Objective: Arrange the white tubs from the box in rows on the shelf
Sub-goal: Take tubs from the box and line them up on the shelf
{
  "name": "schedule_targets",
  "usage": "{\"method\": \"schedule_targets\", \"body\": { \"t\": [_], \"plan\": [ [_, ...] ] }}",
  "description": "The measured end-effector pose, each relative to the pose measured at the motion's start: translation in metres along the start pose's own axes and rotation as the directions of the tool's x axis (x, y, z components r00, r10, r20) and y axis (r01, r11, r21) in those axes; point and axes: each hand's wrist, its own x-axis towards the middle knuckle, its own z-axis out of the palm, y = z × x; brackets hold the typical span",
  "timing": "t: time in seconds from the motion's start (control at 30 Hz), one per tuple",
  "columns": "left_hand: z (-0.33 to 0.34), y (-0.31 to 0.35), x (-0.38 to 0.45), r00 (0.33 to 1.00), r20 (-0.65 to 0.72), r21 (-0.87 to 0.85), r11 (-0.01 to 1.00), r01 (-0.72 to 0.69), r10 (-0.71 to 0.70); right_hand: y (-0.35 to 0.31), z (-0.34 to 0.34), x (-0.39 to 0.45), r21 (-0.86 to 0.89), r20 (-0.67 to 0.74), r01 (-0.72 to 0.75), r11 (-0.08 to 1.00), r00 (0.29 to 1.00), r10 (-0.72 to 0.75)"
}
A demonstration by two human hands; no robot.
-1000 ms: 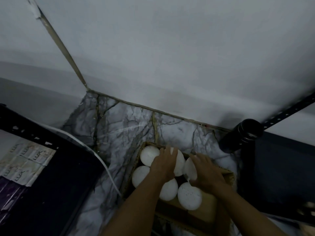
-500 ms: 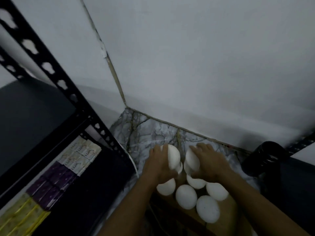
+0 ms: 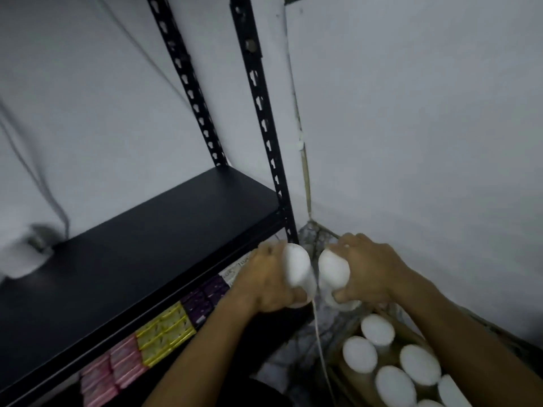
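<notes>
The left hand (image 3: 269, 282) gripped one white tub (image 3: 298, 267) and the right hand (image 3: 368, 270) gripped another tub (image 3: 333, 270), the two held side by side above the box (image 3: 407, 333). At least five more tubs (image 3: 377, 329) stood upright in the box on the floor, lower right. The black shelf (image 3: 141, 254) lay to the left, its top bare and open toward the front edge. One shelf post (image 3: 264, 121) stood just behind the hands. Soap packs (image 3: 164, 329) in pink, yellow and purple lined the lower shelf. A thin white cord (image 3: 320, 345) hung between box and shelf.
</notes>
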Motion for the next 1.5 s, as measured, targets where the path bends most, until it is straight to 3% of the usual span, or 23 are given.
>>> {"method": "schedule_targets", "body": {
  "t": [0.4,0.77,1.03,1.17,1.5],
  "plan": [
    [-0.135,-0.089,-0.131,0.964,-0.214,0.021,0.986,0.167,-0.159,-0.165,-0.071,0.036,-0.109,-0.103,0.293,0.950,0.947,-0.304],
    [-0.161,-0.217,-0.250,0.826,-0.293,-0.074,0.873,0.482,-0.481,-0.347,-0.044,0.089,-0.095,-0.008,0.574,0.813,0.817,-0.577],
    [-0.174,-0.274,-0.294,0.719,-0.280,-0.040,0.756,0.654,-0.637,-0.426,-0.018,0.118,-0.108,0.115,0.649,0.753,0.761,-0.639],
    [-0.180,-0.289,-0.303,0.706,-0.238,0.027,0.722,0.691,-0.666,-0.453,-0.014,0.127,-0.057,0.156,0.666,0.743,0.742,-0.653],
    [-0.175,-0.307,-0.310,0.718,-0.201,0.013,0.731,0.682,-0.666,-0.480,-0.004,0.127,0.023,0.196,0.677,0.736,0.719,-0.667]
  ]
}}
